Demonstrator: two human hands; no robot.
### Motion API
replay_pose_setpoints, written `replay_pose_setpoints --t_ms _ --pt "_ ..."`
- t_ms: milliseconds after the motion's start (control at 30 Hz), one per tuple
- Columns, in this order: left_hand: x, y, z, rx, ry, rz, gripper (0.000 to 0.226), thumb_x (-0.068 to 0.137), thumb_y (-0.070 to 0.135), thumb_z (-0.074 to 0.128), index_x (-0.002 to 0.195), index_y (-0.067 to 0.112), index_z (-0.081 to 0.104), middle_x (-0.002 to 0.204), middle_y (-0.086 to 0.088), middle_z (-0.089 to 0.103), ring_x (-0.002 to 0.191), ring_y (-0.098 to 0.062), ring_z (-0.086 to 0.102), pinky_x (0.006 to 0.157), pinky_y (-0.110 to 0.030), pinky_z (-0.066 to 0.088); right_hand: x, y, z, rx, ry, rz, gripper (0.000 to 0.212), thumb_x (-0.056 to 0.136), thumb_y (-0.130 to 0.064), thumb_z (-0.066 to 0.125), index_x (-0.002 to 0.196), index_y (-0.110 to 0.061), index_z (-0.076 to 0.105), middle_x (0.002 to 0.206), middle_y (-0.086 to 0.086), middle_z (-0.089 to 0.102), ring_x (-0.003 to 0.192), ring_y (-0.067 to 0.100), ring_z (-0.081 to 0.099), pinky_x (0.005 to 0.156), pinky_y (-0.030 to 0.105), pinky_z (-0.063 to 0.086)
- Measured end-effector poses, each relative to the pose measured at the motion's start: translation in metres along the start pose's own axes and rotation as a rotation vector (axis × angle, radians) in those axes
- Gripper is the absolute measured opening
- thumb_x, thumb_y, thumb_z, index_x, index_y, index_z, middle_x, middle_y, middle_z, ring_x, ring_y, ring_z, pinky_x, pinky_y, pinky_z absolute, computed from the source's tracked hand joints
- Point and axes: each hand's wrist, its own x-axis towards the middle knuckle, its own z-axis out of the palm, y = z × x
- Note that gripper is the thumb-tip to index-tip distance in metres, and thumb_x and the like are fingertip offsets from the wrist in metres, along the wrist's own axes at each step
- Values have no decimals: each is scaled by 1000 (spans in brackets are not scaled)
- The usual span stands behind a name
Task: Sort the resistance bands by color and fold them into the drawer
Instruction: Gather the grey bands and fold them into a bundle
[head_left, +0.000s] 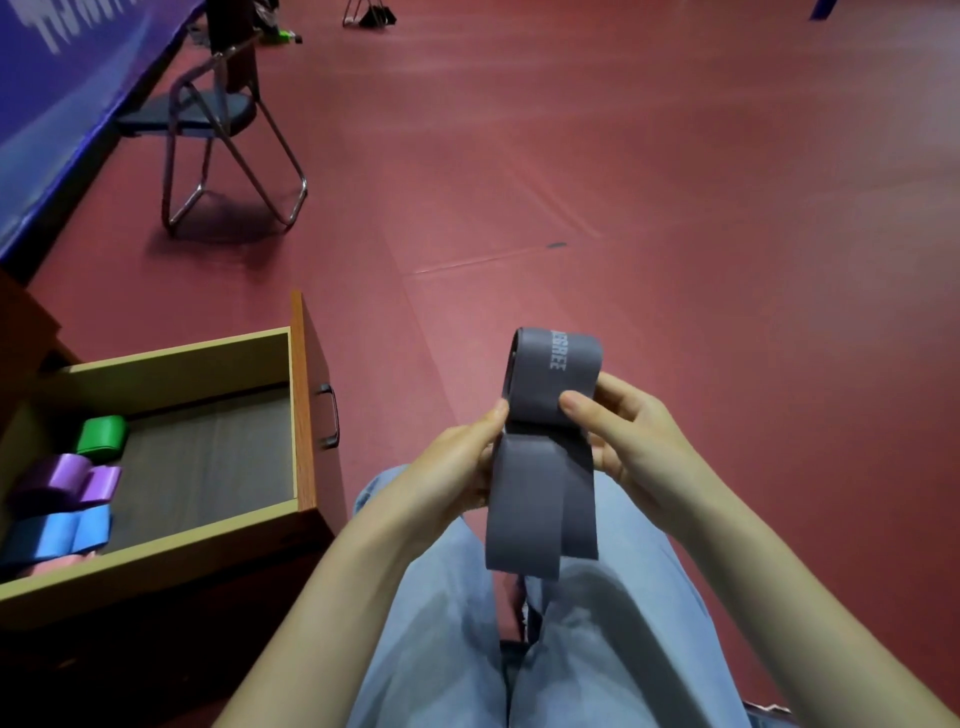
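Note:
A grey resistance band (545, 467) is folded into a loop above my lap, its two tails hanging down over my jeans. My left hand (457, 462) pinches its left edge at the fold. My right hand (623, 431) grips it from the right, thumb on the front face. To my left an open wooden drawer (306, 395) holds folded bands along its left side: a green band (101, 435), a purple band (67, 480), a blue band (57, 535) and part of a pink band (57, 564) at the near edge.
The drawer's right half shows a bare grey liner (208, 462). A folding chair (223, 119) stands on the red floor at the upper left, beside a blue barrier (62, 104). Dark gear (369, 15) lies far back. My legs fill the bottom of the view.

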Motion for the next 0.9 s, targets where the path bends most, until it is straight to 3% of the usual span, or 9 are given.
replay_pose_setpoints --t_ms 67,167,300,467,533,600,667,767,900 --pt "0 -1 0 48 2 -33 47 92 52 28 111 25 62 112 -3 69 104 -17 64 91 -32 49 -1 2 -1 1 13 -12 27 83 -13 56 109 -15 61 110 4 67 97 17 66 78 32 58" --pt "0 0 0 10 31 -68 54 92 52 25 109 18 63 112 -10 68 101 -23 64 81 -32 49 -1 7 -2 -26 42 -51 27 82 -12 58 107 -23 61 113 0 66 101 14 64 82 33 57" --pt "0 5 3 -162 13 -90 62 92 54 19 86 15 67 80 -2 74 74 -14 66 65 -25 48 -1 12 1 -120 62 -137 39 75 -8 68 108 -25 59 111 -5 65 103 9 61 88 30 52" --pt "3 2 2 -286 -27 -113 79 86 65 11 108 10 63 114 -15 66 107 -28 62 97 -40 44 -3 16 2 -163 15 -134 44 72 -4 68 107 -28 58 109 -7 65 100 10 62 91 29 50" --pt "2 0 3 -315 -48 -103 81 85 66 10 110 10 62 116 -15 65 109 -28 61 100 -41 43 -4 16 1 -199 -27 -117 45 72 -2 67 105 -31 59 106 -10 65 101 4 61 88 25 50" --pt "0 0 6 -342 -73 -86 82 85 67 10 106 9 65 109 -14 69 102 -25 65 93 -38 49 -7 16 2 -215 -65 -96 52 75 12 59 102 -33 58 105 -13 63 98 -2 58 83 21 52" --pt "0 -2 7 -382 -64 -75 80 84 67 16 102 8 67 103 -15 71 95 -24 67 89 -37 51 -10 15 3 -230 -103 -82 59 76 18 51 102 -35 58 115 -17 57 105 -4 54 88 19 50" --pt "2 -4 7 -468 2 -66 66 79 63 41 108 9 64 106 -16 68 99 -29 64 95 -44 48 -13 12 5 -231 -166 -64 63 75 19 42 102 -35 60 129 -25 44 120 -13 41 89 10 46" --pt "1 -4 6 -434 1 -46 51 67 46 59 105 13 65 101 -13 67 96 -28 62 98 -45 46 -16 9 4 -188 -196 -34 61 56 1 38 100 -31 66 129 -30 44 116 -21 41 84 8 45"
